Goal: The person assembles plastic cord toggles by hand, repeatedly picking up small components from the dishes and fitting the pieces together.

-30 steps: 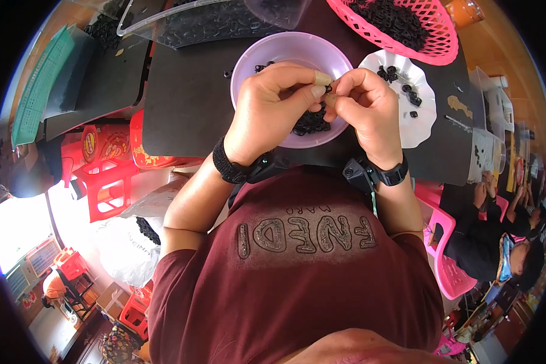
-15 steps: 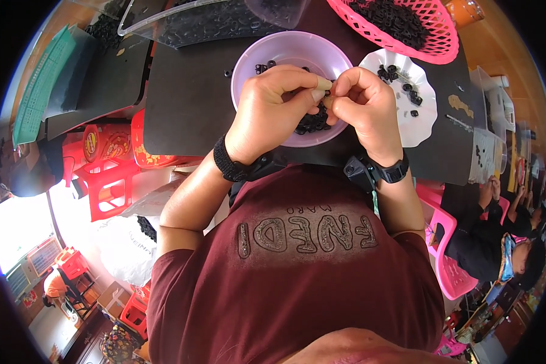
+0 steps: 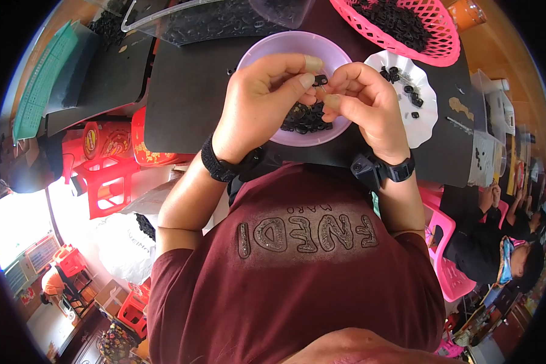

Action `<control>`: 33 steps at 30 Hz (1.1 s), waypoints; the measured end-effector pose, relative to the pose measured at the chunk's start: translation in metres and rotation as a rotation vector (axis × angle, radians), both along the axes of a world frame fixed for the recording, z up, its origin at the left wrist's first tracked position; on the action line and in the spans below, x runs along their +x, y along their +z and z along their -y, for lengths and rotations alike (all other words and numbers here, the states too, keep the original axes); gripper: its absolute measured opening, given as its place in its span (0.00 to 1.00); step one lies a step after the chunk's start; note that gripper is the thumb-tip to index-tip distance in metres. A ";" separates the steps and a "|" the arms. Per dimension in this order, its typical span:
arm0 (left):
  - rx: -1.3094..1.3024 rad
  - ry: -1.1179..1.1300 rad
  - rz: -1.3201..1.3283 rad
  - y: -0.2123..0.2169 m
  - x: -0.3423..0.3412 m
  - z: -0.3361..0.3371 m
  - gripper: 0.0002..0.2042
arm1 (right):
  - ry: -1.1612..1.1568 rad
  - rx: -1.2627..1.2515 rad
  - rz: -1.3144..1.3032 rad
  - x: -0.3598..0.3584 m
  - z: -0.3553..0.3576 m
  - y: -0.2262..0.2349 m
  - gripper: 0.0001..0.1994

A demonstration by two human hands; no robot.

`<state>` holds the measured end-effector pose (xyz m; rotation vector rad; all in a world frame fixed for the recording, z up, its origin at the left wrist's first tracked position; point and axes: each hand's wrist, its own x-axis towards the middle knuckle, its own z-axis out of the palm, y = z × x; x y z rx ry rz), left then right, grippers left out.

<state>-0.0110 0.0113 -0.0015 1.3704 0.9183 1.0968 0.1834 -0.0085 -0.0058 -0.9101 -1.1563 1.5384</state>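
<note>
Over a pale purple bowl [image 3: 272, 42], my left hand [image 3: 255, 100] pinches a small black plastic part [image 3: 321, 79] between thumb and fingers. A pale wrap covers one of its fingertips. Close against it, my right hand [image 3: 373, 109] has thumb and fingertips drawn together near a thin, light sliver at the part. What exactly the right fingertips grip is too small to make out. Loose black plastic pieces [image 3: 306, 120] lie in the bowl beneath both hands. To the right, a white scalloped plate [image 3: 423, 118] carries several black pieces and some tiny clear ones.
A pink lattice basket [image 3: 448, 39] full of black parts stands at the far right, a clear bin [image 3: 164, 31] of black parts at the far left. The dark table [image 3: 185, 100] holds them. Red stools [image 3: 112, 188] stand left; a person [image 3: 476, 249] sits at right.
My hands have drawn slightly apart, and the left has shifted left and up. The black part now shows between the fingertips.
</note>
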 end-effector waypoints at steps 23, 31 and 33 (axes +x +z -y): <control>0.600 -0.458 -0.909 -0.028 0.030 -0.079 0.09 | -0.320 0.115 0.120 0.039 -0.001 -0.004 0.08; 0.641 -0.524 -0.943 -0.021 0.035 -0.069 0.09 | -0.332 0.090 0.091 0.047 0.005 -0.010 0.08; 0.305 -0.496 -0.771 -0.013 0.033 -0.062 0.08 | -0.314 0.085 0.069 0.045 0.006 -0.010 0.08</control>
